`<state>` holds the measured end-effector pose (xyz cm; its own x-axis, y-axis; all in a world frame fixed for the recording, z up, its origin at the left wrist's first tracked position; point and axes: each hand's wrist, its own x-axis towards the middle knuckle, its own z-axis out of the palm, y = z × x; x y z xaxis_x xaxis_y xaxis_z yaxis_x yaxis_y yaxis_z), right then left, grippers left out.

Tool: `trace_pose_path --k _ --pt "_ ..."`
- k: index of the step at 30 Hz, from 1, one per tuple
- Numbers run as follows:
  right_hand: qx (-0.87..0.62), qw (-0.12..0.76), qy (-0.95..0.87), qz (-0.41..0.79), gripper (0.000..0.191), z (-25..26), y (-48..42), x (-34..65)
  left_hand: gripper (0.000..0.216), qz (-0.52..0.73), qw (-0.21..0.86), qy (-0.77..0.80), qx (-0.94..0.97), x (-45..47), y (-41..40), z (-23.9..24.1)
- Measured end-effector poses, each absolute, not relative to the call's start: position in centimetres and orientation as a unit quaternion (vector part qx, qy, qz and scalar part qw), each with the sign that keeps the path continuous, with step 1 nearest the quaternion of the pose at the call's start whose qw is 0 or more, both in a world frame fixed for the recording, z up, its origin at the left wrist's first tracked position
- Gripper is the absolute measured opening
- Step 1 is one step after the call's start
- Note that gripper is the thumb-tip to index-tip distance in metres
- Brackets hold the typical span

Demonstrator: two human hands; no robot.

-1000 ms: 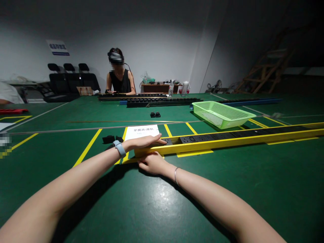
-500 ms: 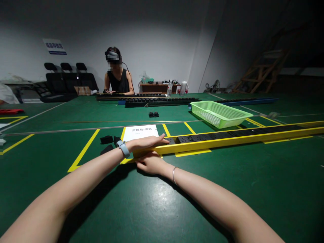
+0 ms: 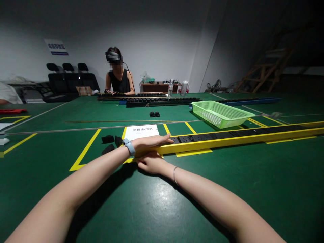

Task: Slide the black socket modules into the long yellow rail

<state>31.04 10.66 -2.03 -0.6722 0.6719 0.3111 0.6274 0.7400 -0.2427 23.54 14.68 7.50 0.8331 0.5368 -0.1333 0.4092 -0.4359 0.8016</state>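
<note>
A long yellow rail (image 3: 227, 141) lies across the green table, running from the centre to the right edge. Black socket modules (image 3: 192, 138) sit in its channel. My left hand (image 3: 149, 141) rests flat on top of the rail's left end, fingers stretched out to the right, a grey band on its wrist. Just below it, my right hand (image 3: 152, 162) presses against the near side of that same end with its fingers curled on it. A thin bracelet circles that wrist.
Loose black modules (image 3: 108, 139) and a white paper label (image 3: 141, 131) lie left of the rail's end. A green plastic basket (image 3: 220, 114) stands behind the rail. A thin metal rod (image 3: 76, 129) crosses the table. Across it a person (image 3: 117, 79) sits at long black strips (image 3: 162, 101).
My left hand has slid a little to the right along the top of the rail. My right hand stays at the rail's end.
</note>
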Motion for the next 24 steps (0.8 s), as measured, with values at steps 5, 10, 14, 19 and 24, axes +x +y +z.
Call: trace_pose_path --k 5,10,14,19,24 --pt "-0.345 0.197 -0.915 0.066 0.031 -2.0 10.7 31.1 0.071 0.073 0.426 0.284 0.856 24.1 14.5 7.8" --pt "-0.343 0.187 -0.917 0.076 0.029 -2.1 10.7 31.2 0.070 0.072 0.414 0.274 0.865 24.3 14.5 7.9" --pt "-0.337 0.192 -0.918 0.078 0.028 -2.0 10.8 31.2 0.069 0.076 0.423 0.274 0.860 24.4 14.8 7.6" --pt "-0.332 0.190 -0.920 0.078 0.026 -2.1 10.9 31.1 0.069 0.086 0.439 0.275 0.851 24.5 14.7 7.2" --pt "-0.344 0.194 -0.917 0.059 0.029 -2.1 10.9 31.1 0.062 0.093 0.410 0.283 0.862 24.8 14.0 7.3"
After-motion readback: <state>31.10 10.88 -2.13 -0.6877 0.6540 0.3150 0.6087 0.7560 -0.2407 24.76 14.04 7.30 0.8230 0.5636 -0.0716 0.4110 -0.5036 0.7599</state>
